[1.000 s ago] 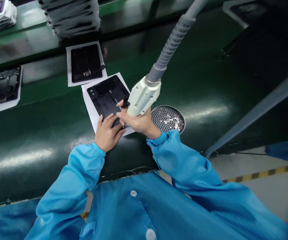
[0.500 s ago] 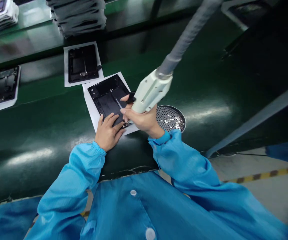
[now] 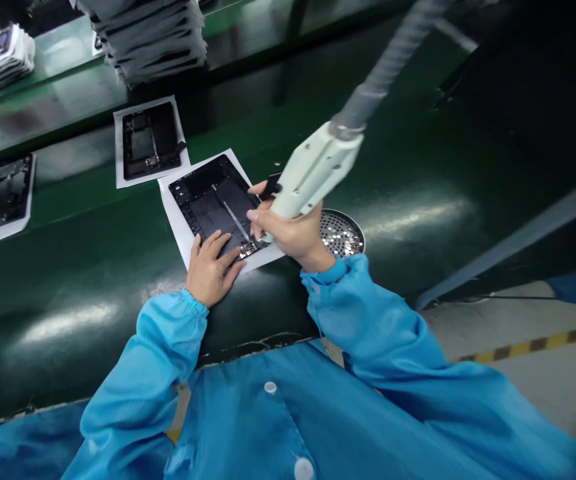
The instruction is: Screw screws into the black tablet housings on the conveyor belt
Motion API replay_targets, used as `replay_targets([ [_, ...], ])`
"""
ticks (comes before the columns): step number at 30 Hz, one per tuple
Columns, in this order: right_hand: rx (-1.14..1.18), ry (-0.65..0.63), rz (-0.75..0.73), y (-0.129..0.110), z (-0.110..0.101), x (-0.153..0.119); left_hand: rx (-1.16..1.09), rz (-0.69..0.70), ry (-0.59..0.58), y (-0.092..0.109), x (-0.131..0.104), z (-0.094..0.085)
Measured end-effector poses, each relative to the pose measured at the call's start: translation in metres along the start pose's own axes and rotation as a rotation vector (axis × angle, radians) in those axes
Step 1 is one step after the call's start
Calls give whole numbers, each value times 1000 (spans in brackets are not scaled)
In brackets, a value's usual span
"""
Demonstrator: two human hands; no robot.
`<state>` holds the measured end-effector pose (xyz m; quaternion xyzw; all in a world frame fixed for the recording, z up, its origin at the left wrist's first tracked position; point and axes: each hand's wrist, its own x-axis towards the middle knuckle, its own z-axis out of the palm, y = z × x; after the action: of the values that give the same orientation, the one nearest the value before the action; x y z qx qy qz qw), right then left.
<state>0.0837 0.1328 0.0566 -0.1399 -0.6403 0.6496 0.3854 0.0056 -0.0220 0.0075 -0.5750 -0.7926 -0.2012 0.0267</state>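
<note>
A black tablet housing lies on a white sheet, with a thin flat cable running to a small circuit board at its near edge. My left hand rests flat, fingers spread, on the housing's near left part, fingertips beside the board. My right hand is closed around a pale green power screwdriver, tilted, with a grey ribbed hose at its top. Its tip is near the housing's near right corner; the fingers partly hide it. Close to my right wrist sits a round perforated metal dish.
Another housing on a sheet lies behind, touching the first sheet; one more is at far left. A tall stack of sheeted pieces and a smaller stack stand at the back. A grey bar slants across the right.
My right hand and the screwdriver have shifted slightly right, and more of the small board shows. My left hand stays on the housing. The whole view has tilted a little.
</note>
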Motion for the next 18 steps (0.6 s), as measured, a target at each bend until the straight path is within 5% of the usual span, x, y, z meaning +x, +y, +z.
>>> replay_targets([
  [5,24,-87,101,1,19,-5,-7,1,-16,-1,2,-1],
  [13,43,-109,121,8,18,-7,-34,-24,-44,4,4,-1],
  [18,-15,-120,93,9,18,-9,-219,-55,-138,-5,10,-21],
])
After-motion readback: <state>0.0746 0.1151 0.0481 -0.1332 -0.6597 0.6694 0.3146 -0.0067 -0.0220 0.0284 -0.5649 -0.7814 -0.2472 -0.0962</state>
